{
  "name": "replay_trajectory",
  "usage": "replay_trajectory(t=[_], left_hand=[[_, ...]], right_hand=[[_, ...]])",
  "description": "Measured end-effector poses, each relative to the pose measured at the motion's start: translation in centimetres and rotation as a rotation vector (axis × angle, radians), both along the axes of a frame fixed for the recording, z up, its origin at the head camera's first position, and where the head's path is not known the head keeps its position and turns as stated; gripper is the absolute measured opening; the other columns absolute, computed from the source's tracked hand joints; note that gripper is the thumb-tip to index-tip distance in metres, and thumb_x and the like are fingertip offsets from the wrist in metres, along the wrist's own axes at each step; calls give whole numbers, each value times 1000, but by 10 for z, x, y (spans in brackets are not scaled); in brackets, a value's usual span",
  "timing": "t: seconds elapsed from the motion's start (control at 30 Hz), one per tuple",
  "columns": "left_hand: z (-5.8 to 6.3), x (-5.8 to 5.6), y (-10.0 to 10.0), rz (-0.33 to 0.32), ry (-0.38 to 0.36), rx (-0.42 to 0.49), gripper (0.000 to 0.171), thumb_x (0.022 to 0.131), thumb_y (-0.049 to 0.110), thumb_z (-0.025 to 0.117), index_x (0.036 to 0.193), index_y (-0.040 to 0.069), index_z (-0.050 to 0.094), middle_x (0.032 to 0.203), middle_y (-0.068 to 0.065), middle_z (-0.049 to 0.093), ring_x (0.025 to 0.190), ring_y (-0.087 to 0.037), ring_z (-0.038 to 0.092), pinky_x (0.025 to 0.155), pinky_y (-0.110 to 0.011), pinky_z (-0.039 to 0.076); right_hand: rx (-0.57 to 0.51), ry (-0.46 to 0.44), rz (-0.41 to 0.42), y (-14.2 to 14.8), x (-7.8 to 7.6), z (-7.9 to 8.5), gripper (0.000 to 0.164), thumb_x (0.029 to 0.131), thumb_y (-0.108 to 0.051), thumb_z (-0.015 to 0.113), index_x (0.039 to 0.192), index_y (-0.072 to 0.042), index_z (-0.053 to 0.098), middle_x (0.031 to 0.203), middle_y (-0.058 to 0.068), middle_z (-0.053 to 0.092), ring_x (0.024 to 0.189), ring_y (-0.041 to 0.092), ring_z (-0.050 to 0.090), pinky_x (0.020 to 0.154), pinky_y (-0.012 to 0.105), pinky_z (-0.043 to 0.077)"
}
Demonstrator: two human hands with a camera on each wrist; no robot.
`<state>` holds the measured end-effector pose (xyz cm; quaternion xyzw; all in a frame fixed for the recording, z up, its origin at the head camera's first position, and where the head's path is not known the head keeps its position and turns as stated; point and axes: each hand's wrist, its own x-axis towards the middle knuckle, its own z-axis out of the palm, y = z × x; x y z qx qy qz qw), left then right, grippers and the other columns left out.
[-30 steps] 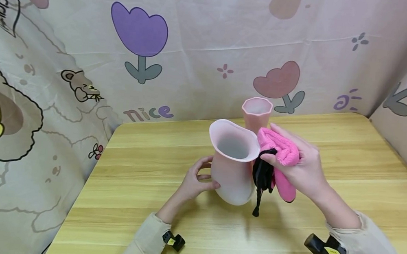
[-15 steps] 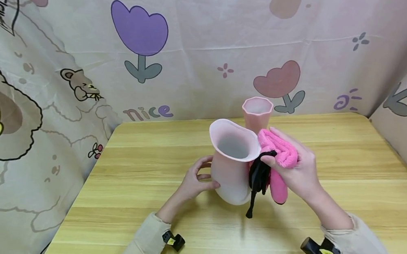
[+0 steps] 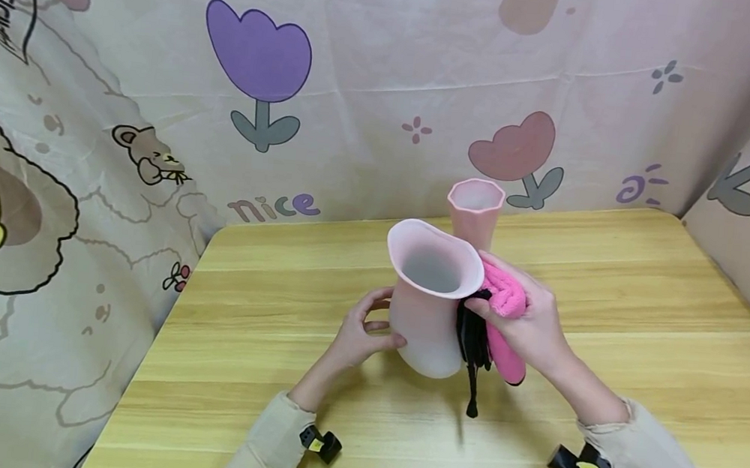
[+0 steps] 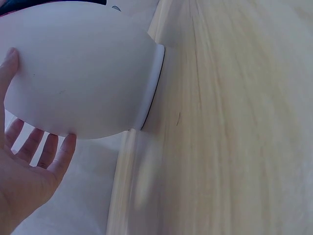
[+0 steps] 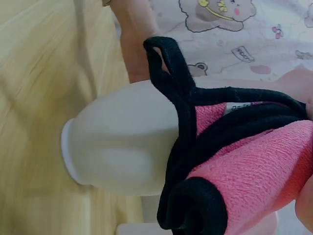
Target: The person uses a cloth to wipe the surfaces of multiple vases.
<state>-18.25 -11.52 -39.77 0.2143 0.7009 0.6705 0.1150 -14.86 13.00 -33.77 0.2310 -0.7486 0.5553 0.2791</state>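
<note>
A pale pink-white vase (image 3: pixel 424 337) with a flared, wavy rim stands upright on the wooden table. My left hand (image 3: pixel 362 331) steadies its left side, thumb on the near face and fingers around the back; the left wrist view shows these fingertips against the vase wall (image 4: pixel 83 73). On the opposite side, my right hand (image 3: pixel 539 321) grips a folded bright pink cloth (image 3: pixel 504 352) and holds it up against the vase just below the rim. Black edging and a black hanging loop (image 5: pixel 171 58) show on the cloth in the right wrist view. Part of the cloth is hidden in my palm.
Behind the white vase stands a smaller pink faceted vase (image 3: pixel 474 225), its lower part hidden. The wooden table (image 3: pixel 276 270) runs back to a printed curtain (image 3: pixel 355 157) with flowers and cartoon animals. A small black camera sits on each sleeve.
My right hand has moved left and slightly down with the pink cloth, closer in against the vase's right side. The left hand and the vase have stayed in place.
</note>
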Motion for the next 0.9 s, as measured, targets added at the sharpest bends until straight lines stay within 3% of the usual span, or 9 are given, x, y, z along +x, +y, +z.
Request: replay_trajectory(t=[0.13,0.3,0.57,0.73,0.9], left_hand=[[0,0,0,1,-6,6,73,70,2,75,133,-1,37,131,-19,39,115,-35,41,91,-51,44],[0,0,1,2,-6,4,73,70,2,75,133,0,38,130,-19,39,114,-31,43,90,-51,44],[1,0,1,4,-8,7,73,70,2,75,132,-1,38,130,-20,40,114,-32,42,91,-52,43],[1,0,1,-1,4,12,72,70,3,75,132,-1,38,130,-20,40,115,-33,41,91,-52,43],[1,1,1,-4,12,13,72,70,4,76,132,-2,38,130,-20,39,116,-36,39,91,-52,43]], right_hand=[[-2,-34,-4,1,0,-5,61,60,13,76,118,3,58,114,-10,60,104,4,56,86,15,46],[14,-146,-32,4,1,-15,56,67,8,74,119,-2,58,113,-16,58,103,0,56,85,14,45],[61,-291,-56,11,1,-33,52,74,-4,73,123,-6,56,115,13,61,99,-5,55,81,11,46],[117,-372,-64,16,2,-42,50,78,-10,71,125,-5,54,116,13,60,100,-10,51,80,9,44],[150,-414,-41,20,2,-52,49,81,-15,68,127,-9,53,120,11,58,108,1,51,83,9,43]])
